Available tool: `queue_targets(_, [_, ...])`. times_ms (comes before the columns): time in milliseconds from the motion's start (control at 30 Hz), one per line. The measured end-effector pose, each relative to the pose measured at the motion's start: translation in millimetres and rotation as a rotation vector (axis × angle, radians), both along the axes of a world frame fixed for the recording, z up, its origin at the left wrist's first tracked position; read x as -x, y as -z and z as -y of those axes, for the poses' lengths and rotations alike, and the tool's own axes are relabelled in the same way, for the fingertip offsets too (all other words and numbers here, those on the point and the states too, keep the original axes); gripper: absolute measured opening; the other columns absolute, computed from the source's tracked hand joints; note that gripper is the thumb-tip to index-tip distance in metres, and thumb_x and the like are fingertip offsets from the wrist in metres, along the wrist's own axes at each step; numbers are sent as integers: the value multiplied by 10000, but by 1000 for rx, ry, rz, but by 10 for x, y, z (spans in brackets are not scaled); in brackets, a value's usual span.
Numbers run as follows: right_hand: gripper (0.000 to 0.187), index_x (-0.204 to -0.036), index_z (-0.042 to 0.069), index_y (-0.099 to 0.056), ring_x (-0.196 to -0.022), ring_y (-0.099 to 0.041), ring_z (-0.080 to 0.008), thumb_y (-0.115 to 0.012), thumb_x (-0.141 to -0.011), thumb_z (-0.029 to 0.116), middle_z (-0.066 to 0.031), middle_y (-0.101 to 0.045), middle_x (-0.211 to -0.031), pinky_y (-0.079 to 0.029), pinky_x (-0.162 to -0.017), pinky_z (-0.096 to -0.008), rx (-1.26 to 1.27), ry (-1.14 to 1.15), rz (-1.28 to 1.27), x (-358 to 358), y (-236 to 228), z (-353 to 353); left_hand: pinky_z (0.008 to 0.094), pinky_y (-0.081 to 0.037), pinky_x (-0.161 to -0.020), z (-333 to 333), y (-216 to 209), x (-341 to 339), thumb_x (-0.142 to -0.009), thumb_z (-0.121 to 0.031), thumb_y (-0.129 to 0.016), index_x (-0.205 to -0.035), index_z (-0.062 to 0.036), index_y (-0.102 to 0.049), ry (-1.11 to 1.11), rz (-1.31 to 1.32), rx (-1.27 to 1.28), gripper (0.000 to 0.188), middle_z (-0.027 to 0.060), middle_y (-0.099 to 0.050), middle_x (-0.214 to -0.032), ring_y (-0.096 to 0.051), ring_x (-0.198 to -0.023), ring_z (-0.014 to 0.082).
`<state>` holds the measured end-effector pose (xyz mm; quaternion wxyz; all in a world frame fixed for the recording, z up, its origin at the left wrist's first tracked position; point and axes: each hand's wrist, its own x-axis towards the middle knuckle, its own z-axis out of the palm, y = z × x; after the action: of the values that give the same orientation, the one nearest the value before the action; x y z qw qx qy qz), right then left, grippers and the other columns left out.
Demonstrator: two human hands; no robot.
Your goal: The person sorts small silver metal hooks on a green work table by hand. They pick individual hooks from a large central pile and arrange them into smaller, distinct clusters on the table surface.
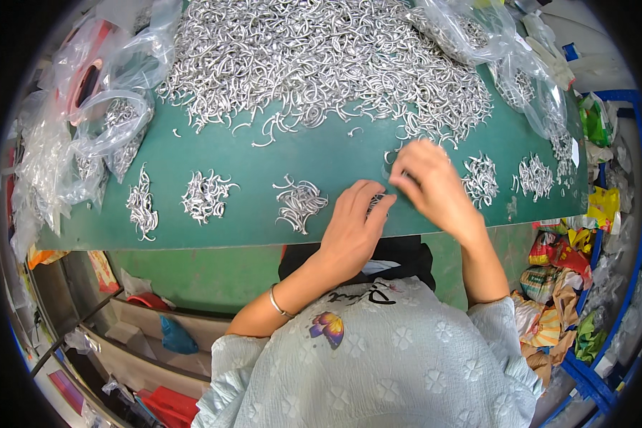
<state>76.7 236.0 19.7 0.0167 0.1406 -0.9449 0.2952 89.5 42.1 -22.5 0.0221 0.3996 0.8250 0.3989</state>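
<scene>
Seen from above, at the near edge of a green worktop (264, 160). Left hand (353, 228) lying on the edge at about 6 o'clock from picture centre, fingers bent and pressed together on a small bunch of hooks (375, 202), only partly visible between the two hands. Right hand (431, 187) just beside it at 3 o'clock, fingers curled and pinching near the same bunch; cannot tell exactly what is between the fingertips. Thin bracelet (279, 305) on the left wrist.

Big heap (321, 60) of silver metal hooks covering the far part of the worktop, at 12 o'clock from the hands. Along the near edge, small separate piles in a row: three piles (207, 196) at 9 o'clock from the left hand, well apart from each other, and two piles (506, 177) at 3 o'clock from the right hand. Some single hooks scattered between heap and piles.

Clear plastic bags (110, 121) with more hooks at 10 o'clock, at the left end of the worktop; further bags (492, 43) at 1 o'clock. Under the worktop at 7 o'clock, shelves (143, 335) with red and blue things. At 4 o'clock, colourful wrappers (556, 299) beside a blue frame (620, 314)
</scene>
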Motion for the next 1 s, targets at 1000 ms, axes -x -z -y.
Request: queue_targets(1000, [281,-1008,32,-625,-955,-554,-320,-759,-776,118,-105,-578,-1006,-429,-798,-422,-113,323,-192,-140,-36,-183,549,-342,-1100,-32,-83,23,-771,74,-605,-1278,-5,-520,39,-43,41,520,165,-511,-1286,-437,-1303,396])
